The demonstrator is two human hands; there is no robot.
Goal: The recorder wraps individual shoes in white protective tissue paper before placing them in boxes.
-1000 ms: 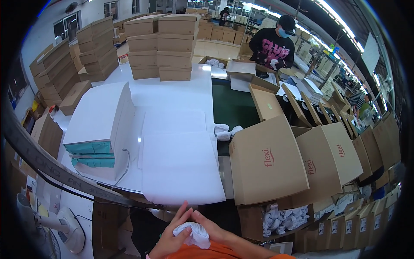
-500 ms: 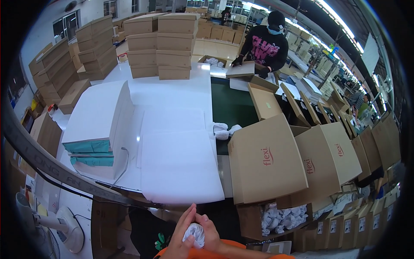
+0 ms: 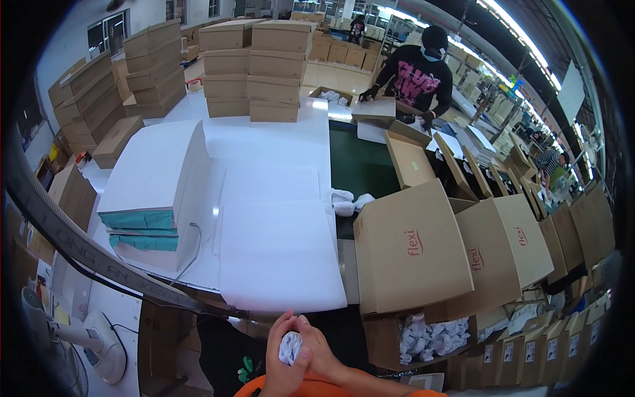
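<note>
Close to my body, a ball of crumpled white paper (image 3: 290,348) sits between my two cupped palms. My left hand (image 3: 276,362) wraps it from the left side. From the right, my right hand (image 3: 320,351) closes over it, with its fingertips meeting those of the left. Just beyond my hands, flat sheets of white paper (image 3: 278,258) lie on the white table, their near edge at the table's front. A carton (image 3: 383,344) filled with similar crumpled paper balls (image 3: 433,337) stands to the right of my hands.
A thick stack of white sheets (image 3: 155,165) stands on the left. Stacked shoe boxes (image 3: 274,73) line the table's back. Open boxes (image 3: 413,248) with raised lids stand on the right beside a green conveyor belt (image 3: 360,159). Across it, a co-worker (image 3: 417,76) handles a box.
My hands have turned around the paper ball and shifted slightly left, the right now lying more over it. The whole view has shifted a little. The co-worker remains beside the box.
</note>
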